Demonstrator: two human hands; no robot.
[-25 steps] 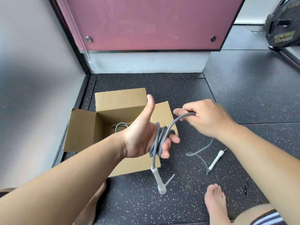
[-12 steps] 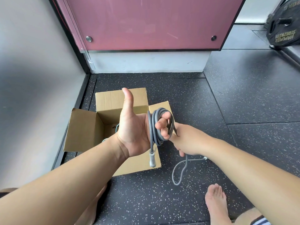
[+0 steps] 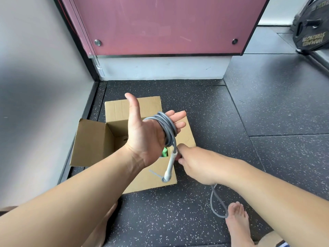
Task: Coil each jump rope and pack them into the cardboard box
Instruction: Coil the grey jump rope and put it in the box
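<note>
A grey jump rope [image 3: 168, 128] is wound in several loops around the straight fingers of my left hand [image 3: 147, 134], which is held palm up over the open cardboard box [image 3: 92, 141]. One white handle [image 3: 170, 168] dangles below the coil. My right hand [image 3: 194, 164] is lower, just right of that handle, gripping the loose rope. The free tail [image 3: 216, 202] trails from under it down to the floor beside my foot. Something green [image 3: 164, 152] shows inside the box.
The box stands on dark speckled rubber flooring [image 3: 195, 211] near a grey wall on the left and a pink panel [image 3: 160, 24] at the back. A black weight plate [image 3: 311, 34] leans at the far right. My bare right foot [image 3: 236, 221] rests on the floor.
My left hand has turned palm up and spread its fingers with the coil on them. My right hand has dropped lower with the rope, and the handle now hangs lower over the box's front flap.
</note>
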